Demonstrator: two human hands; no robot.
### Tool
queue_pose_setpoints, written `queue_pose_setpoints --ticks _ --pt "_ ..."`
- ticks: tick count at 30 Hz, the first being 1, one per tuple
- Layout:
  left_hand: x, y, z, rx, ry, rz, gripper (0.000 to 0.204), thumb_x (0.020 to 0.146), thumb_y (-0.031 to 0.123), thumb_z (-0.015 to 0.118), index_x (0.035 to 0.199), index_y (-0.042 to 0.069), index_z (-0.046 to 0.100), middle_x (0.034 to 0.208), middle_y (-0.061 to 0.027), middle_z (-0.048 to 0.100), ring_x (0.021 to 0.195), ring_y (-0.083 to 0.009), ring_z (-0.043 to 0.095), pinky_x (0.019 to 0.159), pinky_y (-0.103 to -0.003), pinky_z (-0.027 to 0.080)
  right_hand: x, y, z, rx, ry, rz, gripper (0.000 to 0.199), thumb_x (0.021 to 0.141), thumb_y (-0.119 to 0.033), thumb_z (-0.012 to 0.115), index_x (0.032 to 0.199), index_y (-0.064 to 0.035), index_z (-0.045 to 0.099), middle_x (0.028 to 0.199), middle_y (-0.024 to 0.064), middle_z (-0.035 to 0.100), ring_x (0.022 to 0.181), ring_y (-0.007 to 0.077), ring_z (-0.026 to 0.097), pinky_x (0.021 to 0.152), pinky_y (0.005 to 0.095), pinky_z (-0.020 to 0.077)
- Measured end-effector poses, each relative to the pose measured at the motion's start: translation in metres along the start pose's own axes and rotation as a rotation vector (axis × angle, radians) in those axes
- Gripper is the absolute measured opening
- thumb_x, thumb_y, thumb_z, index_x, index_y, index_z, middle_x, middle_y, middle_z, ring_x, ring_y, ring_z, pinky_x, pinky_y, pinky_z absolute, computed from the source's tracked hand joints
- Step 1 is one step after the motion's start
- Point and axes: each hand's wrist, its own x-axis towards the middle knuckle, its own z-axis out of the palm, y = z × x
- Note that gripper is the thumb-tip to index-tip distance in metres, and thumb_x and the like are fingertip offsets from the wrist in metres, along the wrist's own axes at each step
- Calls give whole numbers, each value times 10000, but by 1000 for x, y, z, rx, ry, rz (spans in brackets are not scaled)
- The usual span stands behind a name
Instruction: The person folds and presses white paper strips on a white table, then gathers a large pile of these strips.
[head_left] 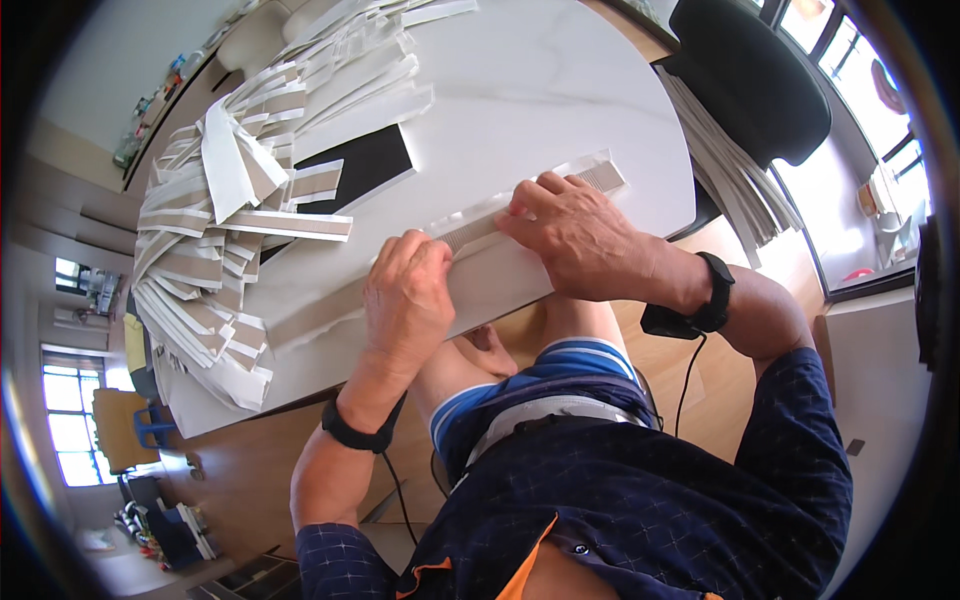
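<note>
A long, thin strip (480, 234) with a ribbed grey-brown middle and pale, shiny edges lies slantwise along the near side of the white table. My left hand (408, 300) is closed, with thumb and curled fingers pinching at the strip. Farther right, my right hand (585, 238) bends over the same strip, thumb and fingertips pressed together on its edge. The strip's right end shows past my right knuckles. Between my hands its ribbed face is visible, while my fingers hide the parts they grip. A flatter beige band runs left from my left hand.
A loose heap of white-and-beige strips (215, 215) covers the table's left side, with more white strips (360, 75) behind. A black flat sheet (375, 168) lies partly under the heap. More strips (725, 150) hang from a black chair (765, 75) at right. Cables trail from both wristbands.
</note>
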Motion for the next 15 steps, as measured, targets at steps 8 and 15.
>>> queue_pose_setpoints --ticks 8,15 --pt "1 7 -8 -225 -126 -210 101 851 0 742 948 24 727 981 -111 702 947 -355 673 833 -439 551 4 4 2 -3 65 -54 203 804 -126 762 987 -42 739 1067 138 642 1049 312 620 910 408 515" --pt "9 17 11 -91 -66 -119 98 871 6 740 968 15 736 979 -133 712 924 -352 684 815 -441 547 6 13 -6 71 -72 -39 418 811 -36 791 1228 -51 763 1186 150 662 1122 323 627 961 424 507"
